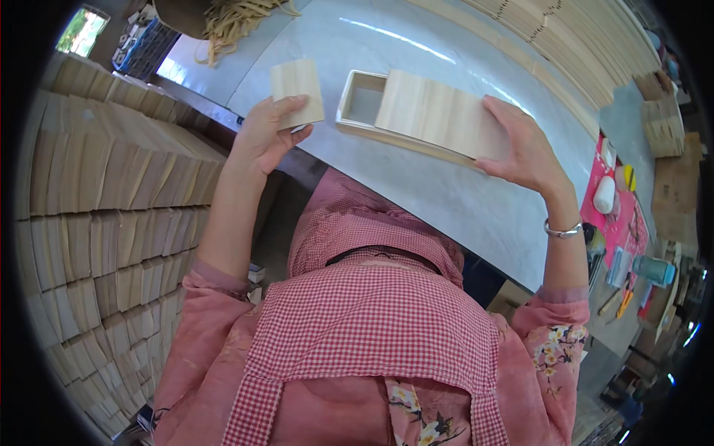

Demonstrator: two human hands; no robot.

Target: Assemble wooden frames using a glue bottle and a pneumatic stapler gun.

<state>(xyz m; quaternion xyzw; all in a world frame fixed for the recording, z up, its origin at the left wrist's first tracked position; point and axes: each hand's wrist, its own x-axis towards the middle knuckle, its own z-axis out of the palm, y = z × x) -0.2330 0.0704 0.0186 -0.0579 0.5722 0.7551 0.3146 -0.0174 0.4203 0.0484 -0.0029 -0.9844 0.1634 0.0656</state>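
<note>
My left hand (274, 130) pinches a small flat wooden panel (299, 83) by its near edge, thumb on top. Just to its right, a long shallow wooden box (362, 99) lies on the table, its left end uncovered and showing a grey inside with nothing visible in it. A long pale wooden lid (439, 113) covers the rest of the box. My right hand (524, 145) grips the right end of the box and lid, thumb on the near side and fingers on the far side. A gap separates the small panel from the box.
Stacked wooden pieces (111, 163) rise on the left beside the grey-blue table (342, 44). Long wooden strips (573, 44) line the far right. A white bottle (605, 195), a teal jar (654, 270) and an orange cutter (625, 303) lie rightward; curly strips (230, 26) pile far left.
</note>
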